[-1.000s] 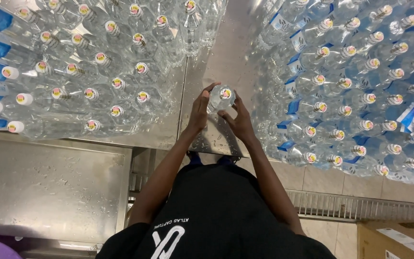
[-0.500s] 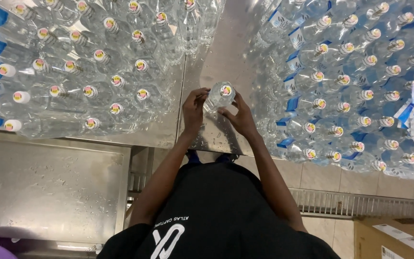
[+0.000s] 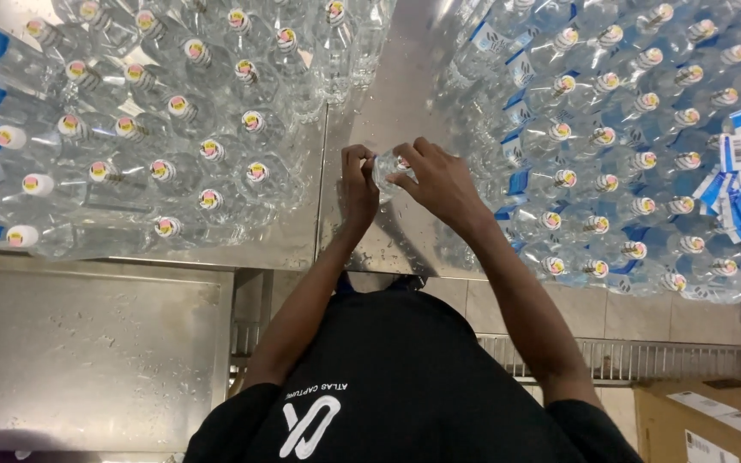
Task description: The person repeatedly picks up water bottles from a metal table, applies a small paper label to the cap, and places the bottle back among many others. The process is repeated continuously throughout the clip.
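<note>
Currently both hands pinch clear plastic bottle (image 3: 385,168) over wet steel table (image 3: 388,94): left hand (image 3: 358,184) steadies side, right hand (image 3: 441,178) covers top. Step: apparently working cap. Next move calls for firm, level grip.

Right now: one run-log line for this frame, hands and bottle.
left hand: grips clear bottle | right hand: covers bottle top | surface: wet steel table | flanks: capped bottle groups
</note>
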